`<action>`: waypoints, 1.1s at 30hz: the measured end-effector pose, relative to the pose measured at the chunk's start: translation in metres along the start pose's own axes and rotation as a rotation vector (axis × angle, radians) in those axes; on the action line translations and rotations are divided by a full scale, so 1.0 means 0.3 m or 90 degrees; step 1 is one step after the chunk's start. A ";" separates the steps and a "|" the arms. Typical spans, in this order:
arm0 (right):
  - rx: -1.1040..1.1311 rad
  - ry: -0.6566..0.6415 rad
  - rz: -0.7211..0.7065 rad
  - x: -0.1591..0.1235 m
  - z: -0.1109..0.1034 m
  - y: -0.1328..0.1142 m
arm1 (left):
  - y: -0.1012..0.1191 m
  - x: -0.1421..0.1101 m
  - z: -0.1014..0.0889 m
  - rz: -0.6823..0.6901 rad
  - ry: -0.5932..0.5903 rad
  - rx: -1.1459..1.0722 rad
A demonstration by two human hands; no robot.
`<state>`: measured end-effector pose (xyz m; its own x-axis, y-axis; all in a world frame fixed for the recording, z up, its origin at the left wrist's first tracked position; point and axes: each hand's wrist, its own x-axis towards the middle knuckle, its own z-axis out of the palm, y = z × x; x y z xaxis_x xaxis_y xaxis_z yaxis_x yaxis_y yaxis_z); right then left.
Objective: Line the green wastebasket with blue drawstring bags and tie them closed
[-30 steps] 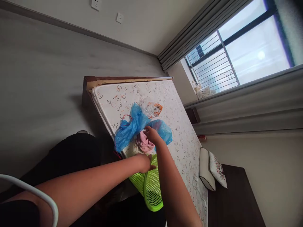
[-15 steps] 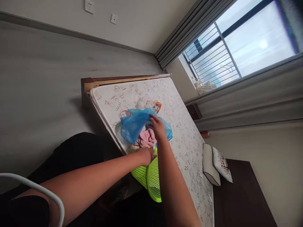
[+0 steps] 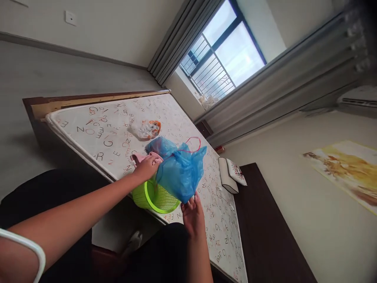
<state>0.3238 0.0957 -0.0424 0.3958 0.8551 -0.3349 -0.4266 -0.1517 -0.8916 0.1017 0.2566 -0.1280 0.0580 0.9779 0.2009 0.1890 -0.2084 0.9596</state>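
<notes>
Left hand on cloth; right under blue bag.

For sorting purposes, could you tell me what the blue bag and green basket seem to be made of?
The blue bag looks like thin, glossy plastic film: it crinkles and lets light through. The green basket looks like moulded plastic, smooth and shiny, with an even mesh wall; which plastic cannot be told.

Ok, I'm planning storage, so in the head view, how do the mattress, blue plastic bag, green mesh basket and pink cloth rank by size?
Largest: the mattress. Next, too close to rank: the blue plastic bag and the green mesh basket, which overlap. Smallest: the pink cloth, bunched up.
</notes>
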 end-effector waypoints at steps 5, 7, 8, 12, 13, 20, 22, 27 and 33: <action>-0.088 -0.082 0.042 -0.055 -0.112 0.052 | 0.147 -0.107 0.088 0.046 -0.129 -0.076; -0.180 -0.061 0.022 -0.039 -0.123 0.047 | 0.182 -0.135 0.139 -0.050 -0.190 -0.185; -0.239 -0.029 0.006 -0.023 -0.128 0.040 | 0.191 -0.142 0.163 -0.112 -0.216 -0.247; -0.512 0.143 -0.090 0.039 -0.152 0.002 | 0.201 -0.119 0.198 -0.276 -0.217 -0.495; -0.582 0.180 -0.133 0.043 -0.155 -0.007 | 0.206 -0.106 0.192 -0.296 -0.199 -0.568; -0.682 0.262 -0.443 -0.056 -0.022 -0.074 | 0.323 -0.103 0.144 -0.350 -0.286 -0.927; -0.592 0.193 -0.389 -0.065 0.040 -0.100 | 0.352 -0.142 0.163 -0.328 -0.394 -0.899; -0.489 0.028 -0.133 -0.018 0.119 -0.131 | 0.343 -0.198 0.193 -0.068 -0.475 -0.441; -0.404 -0.008 -0.148 -0.002 0.107 -0.151 | 0.278 -0.161 0.101 0.144 -0.241 -0.135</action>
<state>0.3167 0.1181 0.0080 0.4091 0.9056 -0.1119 0.2309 -0.2214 -0.9475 0.1443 0.1914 -0.0637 0.4344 0.8252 0.3610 -0.0705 -0.3684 0.9270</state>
